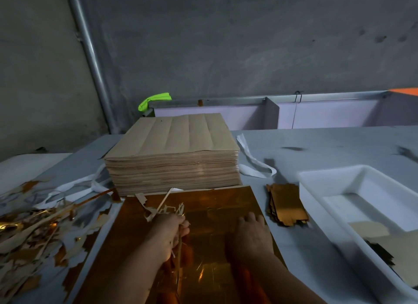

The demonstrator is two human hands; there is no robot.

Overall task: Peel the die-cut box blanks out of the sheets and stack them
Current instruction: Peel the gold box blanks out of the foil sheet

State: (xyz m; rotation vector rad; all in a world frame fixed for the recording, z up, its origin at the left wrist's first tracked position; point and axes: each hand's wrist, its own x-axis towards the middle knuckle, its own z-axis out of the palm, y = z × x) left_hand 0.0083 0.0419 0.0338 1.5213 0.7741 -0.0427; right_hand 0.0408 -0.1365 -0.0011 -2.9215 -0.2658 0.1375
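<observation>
Gold sheet (210,204) | left grip (168,233) over its middle, clenched on scrap strips (162,209) | right grip (252,231) released, flat on sheet

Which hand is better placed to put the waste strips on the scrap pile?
Left. The left hand grips the waste strips, and the scrap pile lies on its side. The right hand presses flat on the gold sheet.

No writing, label, brand, number or sign can be read. The stack of brown sheets (172,145), the gold sheet (214,204) just in front of it and the white tray (321,197) to its right show only plain surfaces.
</observation>
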